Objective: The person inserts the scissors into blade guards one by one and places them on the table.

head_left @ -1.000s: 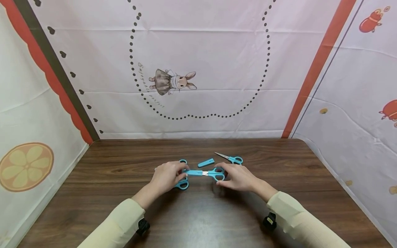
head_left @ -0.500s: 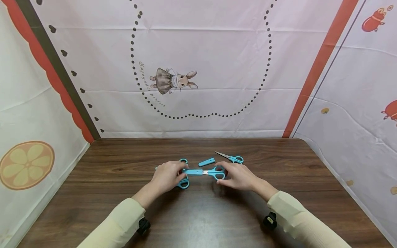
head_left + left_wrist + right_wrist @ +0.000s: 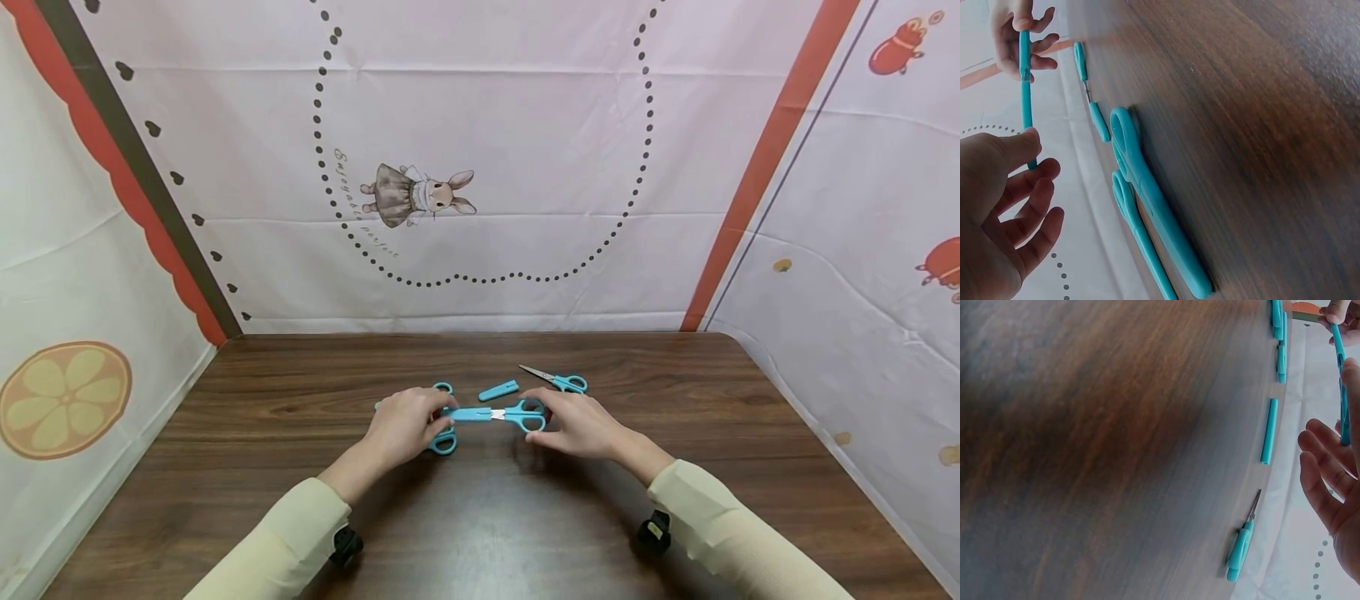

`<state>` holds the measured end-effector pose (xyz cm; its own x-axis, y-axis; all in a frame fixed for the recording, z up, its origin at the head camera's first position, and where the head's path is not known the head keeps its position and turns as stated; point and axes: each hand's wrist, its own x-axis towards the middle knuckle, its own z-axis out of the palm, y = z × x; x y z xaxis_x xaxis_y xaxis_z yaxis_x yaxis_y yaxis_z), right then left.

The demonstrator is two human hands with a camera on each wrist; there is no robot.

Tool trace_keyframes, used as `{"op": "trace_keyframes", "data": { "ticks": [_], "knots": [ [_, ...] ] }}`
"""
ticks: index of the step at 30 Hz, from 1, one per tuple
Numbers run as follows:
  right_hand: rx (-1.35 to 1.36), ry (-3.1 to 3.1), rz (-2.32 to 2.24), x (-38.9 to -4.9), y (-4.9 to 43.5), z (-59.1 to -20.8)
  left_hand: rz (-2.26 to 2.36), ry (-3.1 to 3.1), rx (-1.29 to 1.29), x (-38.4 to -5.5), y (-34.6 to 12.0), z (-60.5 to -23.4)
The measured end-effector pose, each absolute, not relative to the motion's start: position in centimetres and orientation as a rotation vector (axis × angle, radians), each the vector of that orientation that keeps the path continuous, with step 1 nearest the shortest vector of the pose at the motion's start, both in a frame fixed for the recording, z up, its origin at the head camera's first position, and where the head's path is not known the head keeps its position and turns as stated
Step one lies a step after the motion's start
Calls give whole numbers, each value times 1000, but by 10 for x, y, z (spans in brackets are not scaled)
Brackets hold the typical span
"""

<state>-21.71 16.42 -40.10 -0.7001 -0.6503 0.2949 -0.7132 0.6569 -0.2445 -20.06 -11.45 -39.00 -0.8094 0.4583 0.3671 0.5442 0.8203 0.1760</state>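
My left hand pinches a light-blue blade cover between thumb and index finger, with the other fingers loosely bent. The cover sits over the blades of a pair of blue-handled scissors, and a short strip of bare metal shows between cover and handles. At the other end, my right hand holds the scissors by the finger loops. In the left wrist view, cover and scissors are held in line above the table. Two more pairs of covered scissors lie on the table near my left hand, which partly hides them in the head view.
Behind the held scissors, a loose blue blade cover lies on the brown wooden table. To its right are uncovered scissors, blades pointing left. A printed cloth hangs behind the table and along both sides.
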Motion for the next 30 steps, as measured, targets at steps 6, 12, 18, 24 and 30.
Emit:
{"op": "trace_keyframes", "data": {
  "ticks": [6,12,18,24,30],
  "knots": [
    [1134,-2677,541,-218,165,-400,-395,-2687,-767,-200,-114,-390],
    [1134,-2675,568,-218,165,-399,-403,-2660,-775,-201,-114,-391],
    [1138,-2692,562,-216,163,-400,-402,-2645,-783,-200,-114,-390],
    [1147,-2690,552,-217,162,-400,-394,-2639,-784,-199,-114,-389],
    [1171,-2672,548,-218,160,-401,-416,-2657,-792,-198,-114,-391]
  ]
}}
